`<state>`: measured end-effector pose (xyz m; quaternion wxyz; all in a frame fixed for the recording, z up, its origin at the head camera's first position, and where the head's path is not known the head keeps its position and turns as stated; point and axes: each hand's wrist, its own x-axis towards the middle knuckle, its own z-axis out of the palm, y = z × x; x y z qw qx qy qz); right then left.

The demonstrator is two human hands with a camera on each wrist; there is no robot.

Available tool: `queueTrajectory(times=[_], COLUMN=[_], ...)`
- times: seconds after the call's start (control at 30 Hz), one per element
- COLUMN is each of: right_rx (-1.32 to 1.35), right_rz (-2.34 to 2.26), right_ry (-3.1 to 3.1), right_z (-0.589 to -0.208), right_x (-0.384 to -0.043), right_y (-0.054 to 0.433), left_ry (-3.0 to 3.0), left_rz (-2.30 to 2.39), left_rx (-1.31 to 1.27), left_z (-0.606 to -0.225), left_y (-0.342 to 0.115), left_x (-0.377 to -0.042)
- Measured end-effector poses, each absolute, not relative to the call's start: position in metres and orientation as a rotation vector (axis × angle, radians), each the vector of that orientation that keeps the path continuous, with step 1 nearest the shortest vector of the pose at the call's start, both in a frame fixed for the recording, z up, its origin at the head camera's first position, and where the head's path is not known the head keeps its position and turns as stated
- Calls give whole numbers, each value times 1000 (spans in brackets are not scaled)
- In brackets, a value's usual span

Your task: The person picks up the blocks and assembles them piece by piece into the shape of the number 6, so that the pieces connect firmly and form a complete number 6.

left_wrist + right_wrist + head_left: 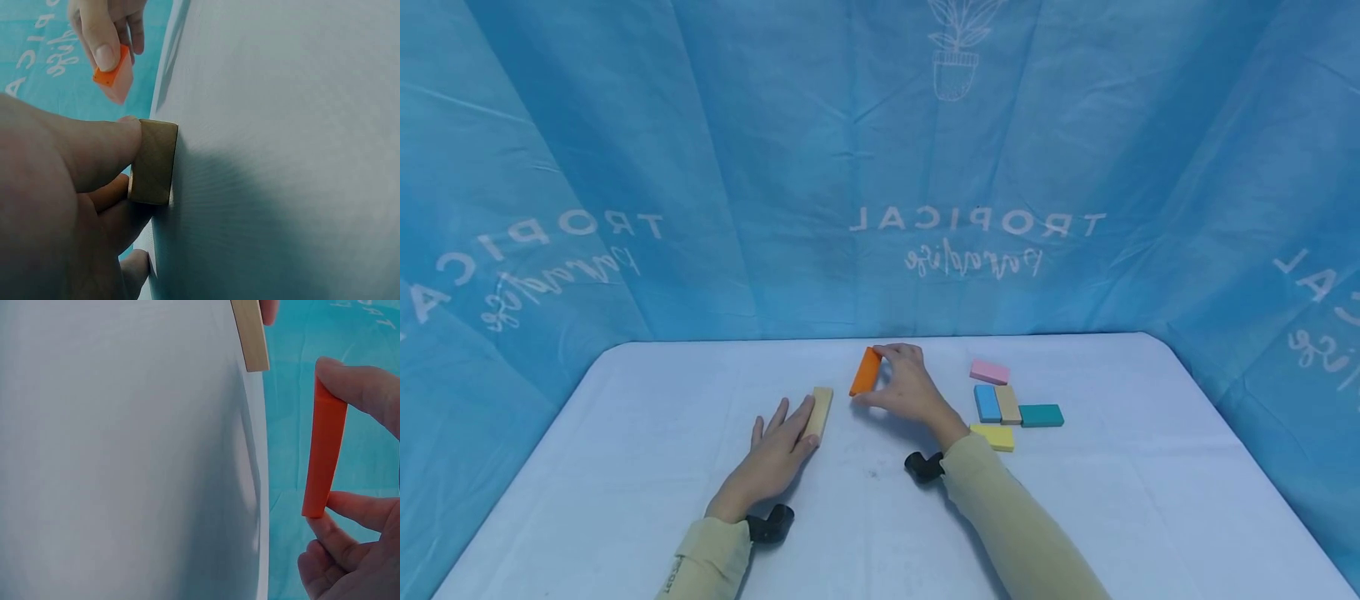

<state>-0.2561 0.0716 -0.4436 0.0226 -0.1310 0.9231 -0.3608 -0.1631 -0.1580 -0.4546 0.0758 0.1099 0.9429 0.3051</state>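
My left hand holds a pale wooden block that stands on the white table, left of the middle. In the left wrist view the thumb lies against one side of the wooden block, and fingers show behind it. Further right, my right hand pinches an orange block by its two ends, thumb at one end and fingertips at the other. The right wrist view shows the orange block held up above the cloth, apart from the wooden one.
Right of my right hand lie a pink block, a blue block touching a tan block, a green block and a yellow block. A blue printed curtain surrounds the white table at the back and sides.
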Motion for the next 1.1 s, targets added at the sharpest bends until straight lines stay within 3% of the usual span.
queueTrajectory(times=[1.1], right_rx=[-517], right_rz=[-884], right_ry=[2937], right_z=[-438], right_x=[-278], right_y=[37], left_ry=[2810], left_rz=[915], left_rx=[332], left_z=[-453], left_y=[-158], left_x=[-164])
